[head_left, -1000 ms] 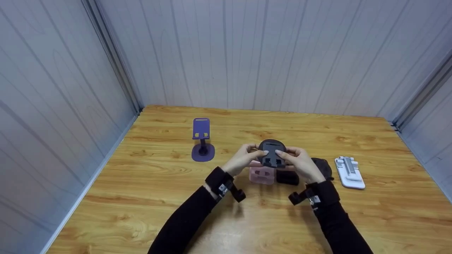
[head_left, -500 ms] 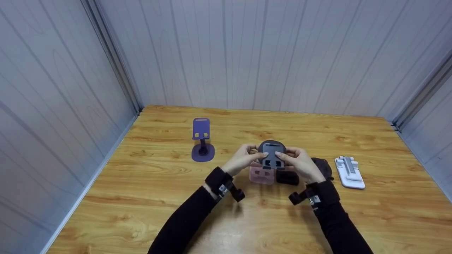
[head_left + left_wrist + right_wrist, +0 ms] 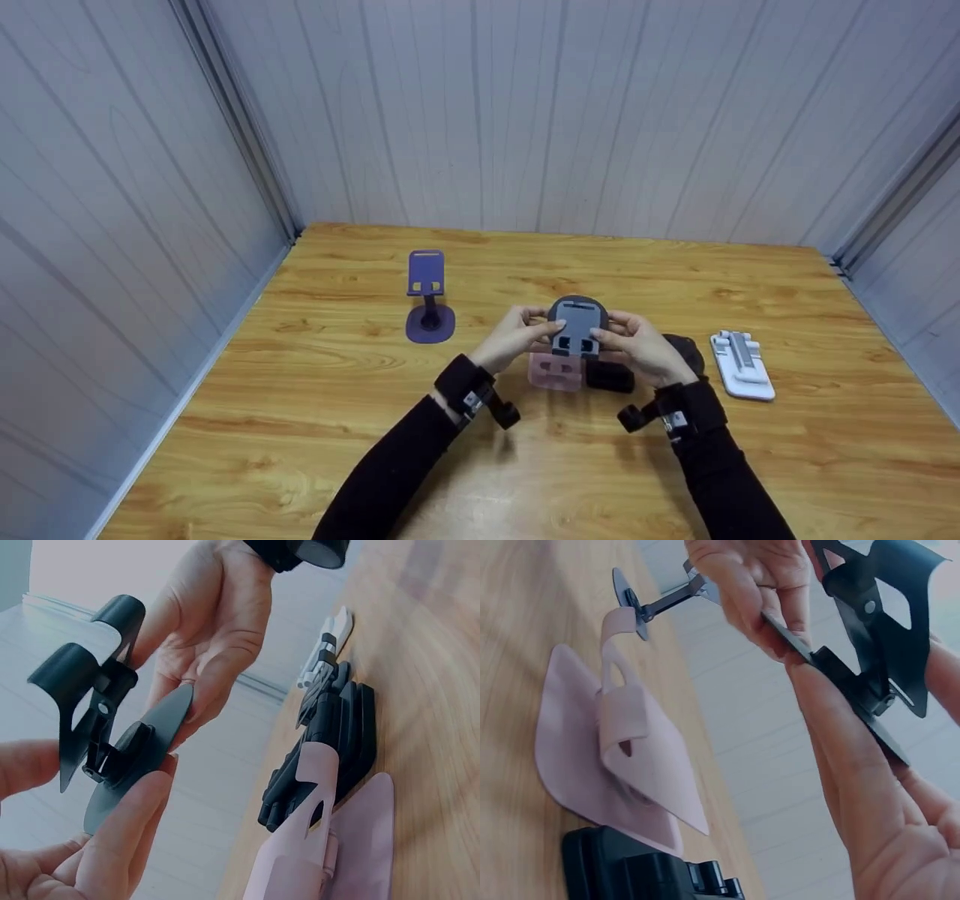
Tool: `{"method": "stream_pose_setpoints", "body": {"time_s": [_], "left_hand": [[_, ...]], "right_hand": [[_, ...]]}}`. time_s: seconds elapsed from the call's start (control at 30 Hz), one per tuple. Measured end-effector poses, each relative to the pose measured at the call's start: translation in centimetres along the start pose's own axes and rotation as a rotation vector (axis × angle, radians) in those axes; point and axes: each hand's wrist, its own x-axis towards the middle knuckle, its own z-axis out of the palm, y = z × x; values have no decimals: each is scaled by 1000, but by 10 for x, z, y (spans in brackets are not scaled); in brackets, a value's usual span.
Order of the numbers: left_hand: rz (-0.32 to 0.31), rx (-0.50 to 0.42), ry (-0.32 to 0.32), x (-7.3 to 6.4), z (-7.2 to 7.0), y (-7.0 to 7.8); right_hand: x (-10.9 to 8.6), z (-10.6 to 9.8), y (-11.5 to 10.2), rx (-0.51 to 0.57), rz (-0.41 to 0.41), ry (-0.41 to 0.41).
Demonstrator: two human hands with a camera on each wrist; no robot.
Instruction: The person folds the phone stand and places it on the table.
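Observation:
Both hands hold a dark grey phone stand (image 3: 579, 321) above the table, its phone plate facing me. My left hand (image 3: 517, 335) grips its left side, thumb on the plate and fingers behind. On the other side my right hand (image 3: 642, 346) grips it the same way, thumb near the plate's right edge. In the left wrist view the stand's hinged arm (image 3: 103, 709) rises from the rounded base (image 3: 142, 776), leaving a gap between plate and base. Below the hands stand a pink phone stand (image 3: 555, 375) and a folded black one (image 3: 610, 377).
A purple phone stand (image 3: 426, 271) stands unfolded at the left. Partly hidden behind my right wrist lies another dark stand (image 3: 684, 354). Farther right lies a white folded stand (image 3: 744, 369). Pale panel walls (image 3: 517, 112) border the wooden table (image 3: 300, 420).
The held stand's plate has tilted to face me more squarely and looks lighter. My right thumb has slid slightly down and right on it. The other stands have not moved.

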Motion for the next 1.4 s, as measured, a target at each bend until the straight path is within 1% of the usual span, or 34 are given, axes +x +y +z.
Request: {"method": "stream_pose_setpoints", "body": {"time_s": [0.23,0.43,0.63,0.8,0.97,1.17,1.4], "left_hand": [[-22,27,20,0,2,2],[-17,26,17,0,1,0],[-17,43,19,-1,1,0],[-17,46,23,-2,1,0],[-12,47,18,-2,0,-1],[7,34,9,-2,0,-2],[14,88,21,-2,0,-1]], "right_hand": [[3,0,2,-12,-18,3],[3,0,3,-13,-13,10],[5,1,5,-15,-14,8],[5,1,6,0,-31,-10],[5,3,6,-28,-51,-18],[5,4,7,-48,-43,-1],[5,7,8,-63,-47,22]]}}
